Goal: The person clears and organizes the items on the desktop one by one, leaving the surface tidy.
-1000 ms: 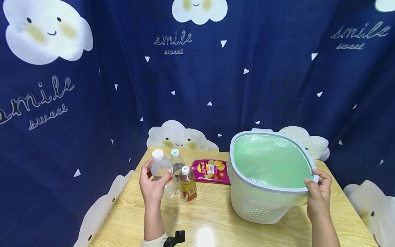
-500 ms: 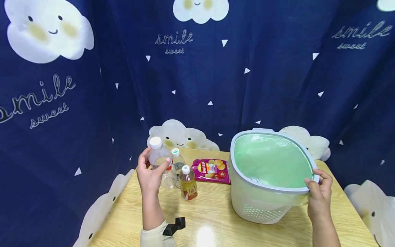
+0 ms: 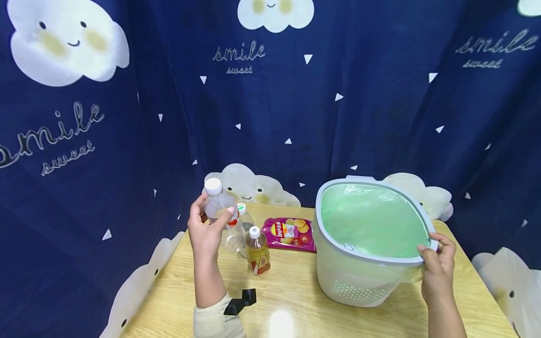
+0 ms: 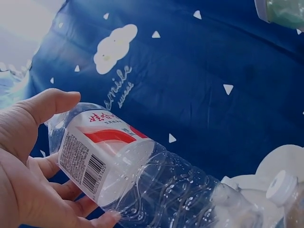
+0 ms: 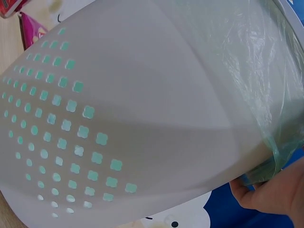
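A clear plastic bottle (image 3: 221,209) with a white cap and a red-and-white label (image 4: 102,147) is gripped by my left hand (image 3: 207,234), thumb on one side and fingers round the other. It looks empty in the left wrist view. My right hand (image 3: 439,267) pinches the rim of a pale trash bin (image 3: 352,281) lined with a green plastic bag (image 3: 372,220). In the right wrist view, the fingers touch the gathered bag edge (image 5: 266,166); the fingers behind the rim are partly hidden.
Behind the held bottle, another clear bottle (image 3: 246,218) is partly hidden. A small tea-coloured bottle (image 3: 258,256) with a yellow label stands in front. A purple Lay's chip bag (image 3: 287,233) lies left of the bin on the wooden table (image 3: 296,286). A dark blue curtain (image 3: 270,103) hangs behind.
My left hand has raised the bottle and moved it slightly toward the back of the table. The right hand stays on the bin's rim; the bin has not moved.
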A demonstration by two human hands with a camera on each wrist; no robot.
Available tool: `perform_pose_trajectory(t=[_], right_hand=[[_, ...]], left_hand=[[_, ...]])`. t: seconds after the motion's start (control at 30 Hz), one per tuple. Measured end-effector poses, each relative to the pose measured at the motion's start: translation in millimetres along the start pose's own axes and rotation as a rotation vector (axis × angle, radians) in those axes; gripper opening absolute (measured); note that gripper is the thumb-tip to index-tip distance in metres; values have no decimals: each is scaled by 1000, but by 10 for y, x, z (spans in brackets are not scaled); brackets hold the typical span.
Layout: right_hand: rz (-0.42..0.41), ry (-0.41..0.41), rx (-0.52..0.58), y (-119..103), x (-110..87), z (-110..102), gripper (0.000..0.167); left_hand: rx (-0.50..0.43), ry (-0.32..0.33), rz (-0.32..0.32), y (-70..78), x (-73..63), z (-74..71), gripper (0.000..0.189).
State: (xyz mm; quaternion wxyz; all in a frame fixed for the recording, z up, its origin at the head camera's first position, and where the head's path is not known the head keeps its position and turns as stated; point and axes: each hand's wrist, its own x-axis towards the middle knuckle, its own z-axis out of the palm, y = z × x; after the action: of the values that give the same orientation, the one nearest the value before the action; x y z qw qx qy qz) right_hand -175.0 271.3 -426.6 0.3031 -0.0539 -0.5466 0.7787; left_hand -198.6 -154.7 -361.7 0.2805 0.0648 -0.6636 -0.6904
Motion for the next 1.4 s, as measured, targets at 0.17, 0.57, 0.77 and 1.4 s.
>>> perform_pose_trajectory(t=[0.17, 0.57, 0.77, 1.4], right_hand=[[-2, -1, 13, -3, 4, 5, 37], [18, -4, -11, 21, 29, 1, 37], [15, 12, -13, 10, 24, -15, 37], [18, -5, -15, 7, 24, -27, 35]], left_hand=[[-28, -24, -5, 53, 21, 68, 71], [-99, -105, -10, 192, 11, 241, 70], [-99, -179, -4, 277, -9, 363, 68], [-89, -268, 32, 860, -167, 622, 63]])
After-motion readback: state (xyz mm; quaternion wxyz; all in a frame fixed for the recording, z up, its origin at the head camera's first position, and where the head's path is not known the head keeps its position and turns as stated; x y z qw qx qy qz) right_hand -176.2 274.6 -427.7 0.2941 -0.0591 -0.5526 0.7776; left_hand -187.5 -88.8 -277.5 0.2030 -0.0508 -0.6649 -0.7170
